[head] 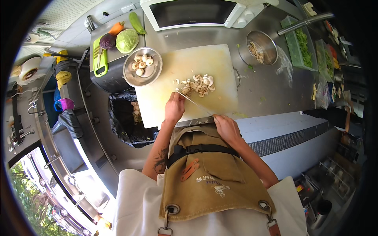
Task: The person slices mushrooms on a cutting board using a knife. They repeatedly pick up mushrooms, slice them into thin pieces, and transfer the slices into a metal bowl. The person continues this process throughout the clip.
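Note:
My right hand (227,127) is closed around the handle of a kitchen knife (196,103), whose narrow blade slants up and left over the white cutting board (206,57). At the blade's far end my left hand (174,107) has its fingertips bunched low on the board; whether they hold a mushroom piece is hidden. Just beyond the blade lies a loose pile of sliced mushrooms (202,85). A steel bowl (153,70) with several whole mushrooms (140,65) stands over the board's upper left corner.
A steel pot (270,47) with mushroom slices stands right of the board. Leafy greens fill a plastic container (292,53). Behind is a microwave (192,14). Cabbage (127,40), other vegetables and a small knife on a green board (96,56) lie left, above a lined bin (118,126). Another person (327,118) is far right.

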The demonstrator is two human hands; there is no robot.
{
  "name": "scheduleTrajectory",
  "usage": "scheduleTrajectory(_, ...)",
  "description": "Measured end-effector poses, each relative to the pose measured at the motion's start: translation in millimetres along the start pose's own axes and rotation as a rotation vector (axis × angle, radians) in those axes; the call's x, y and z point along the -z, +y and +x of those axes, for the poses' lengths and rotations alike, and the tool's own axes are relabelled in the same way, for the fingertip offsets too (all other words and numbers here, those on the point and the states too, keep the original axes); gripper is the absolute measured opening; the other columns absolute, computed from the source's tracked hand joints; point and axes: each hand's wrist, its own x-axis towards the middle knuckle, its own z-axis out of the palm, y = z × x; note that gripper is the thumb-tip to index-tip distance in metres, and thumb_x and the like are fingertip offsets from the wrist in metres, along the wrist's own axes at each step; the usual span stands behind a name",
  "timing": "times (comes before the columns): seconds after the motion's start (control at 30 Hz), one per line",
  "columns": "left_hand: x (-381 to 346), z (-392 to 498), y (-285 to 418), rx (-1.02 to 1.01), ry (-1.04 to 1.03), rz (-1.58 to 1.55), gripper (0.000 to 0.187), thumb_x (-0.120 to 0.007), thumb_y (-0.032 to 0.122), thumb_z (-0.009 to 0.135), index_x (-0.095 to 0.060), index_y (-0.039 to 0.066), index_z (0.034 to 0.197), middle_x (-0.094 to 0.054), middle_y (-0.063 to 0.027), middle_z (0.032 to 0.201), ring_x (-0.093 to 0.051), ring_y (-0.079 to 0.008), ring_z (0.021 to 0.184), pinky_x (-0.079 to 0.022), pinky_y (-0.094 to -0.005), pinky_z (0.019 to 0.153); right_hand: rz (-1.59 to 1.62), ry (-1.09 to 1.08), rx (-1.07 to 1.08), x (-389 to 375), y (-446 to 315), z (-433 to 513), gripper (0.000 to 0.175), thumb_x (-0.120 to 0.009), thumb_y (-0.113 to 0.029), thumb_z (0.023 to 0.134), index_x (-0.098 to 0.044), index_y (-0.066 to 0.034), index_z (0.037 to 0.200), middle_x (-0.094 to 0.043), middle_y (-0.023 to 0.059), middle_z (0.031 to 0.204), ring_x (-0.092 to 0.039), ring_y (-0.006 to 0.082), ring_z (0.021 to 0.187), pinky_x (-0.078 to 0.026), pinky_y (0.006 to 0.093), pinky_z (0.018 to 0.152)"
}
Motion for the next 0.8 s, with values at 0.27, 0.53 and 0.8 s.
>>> scheduleTrajectory(0.27,46.2,-4.3,30.0,0.298,-0.112,0.219,0.014,-0.070,0.016,0.089,-0.060,0.005,0.090,-0.069,-0.0130,0.084,-0.069,-0.0327,0.076,-0.055,-0.0457,0.070,0.074,0.029,-0.031,11.7,1.9,3.3,0.020,-0.060,-0.017,0.100,-0.070,-0.0043,0.111,-0.069,0.0202,0.093,-0.067,0.0431,0.084,-0.054,0.0499,0.075)
scheduleTrajectory(0.53,45.8,26.9,18.7,0.205,0.201,-0.061,0.010,-0.064,0.000,0.086,-0.061,0.002,0.096,-0.066,-0.0139,0.088,-0.067,-0.0278,0.075,-0.054,-0.0406,0.071,0.015,-0.021,0.016,18.9,-4.0,-0.1,0.021,-0.062,-0.014,0.099,-0.071,-0.0023,0.113,-0.068,0.0213,0.090,-0.066,0.0421,0.085,-0.052,0.0486,0.075)
scheduleTrajectory(0.8,28.2,7.7,5.5,0.181,0.009,-0.120,0.029,-0.068,0.000,0.082,-0.063,0.001,0.111,-0.063,-0.0137,0.115,-0.071,-0.0230,0.084,-0.055,-0.0336,0.067,0.144,-0.009,-0.047,15.2,12.7,-8.1,0.024,-0.062,-0.017,0.100,-0.072,-0.0031,0.116,-0.071,0.0209,0.094,-0.067,0.0424,0.087,-0.054,0.0470,0.078)
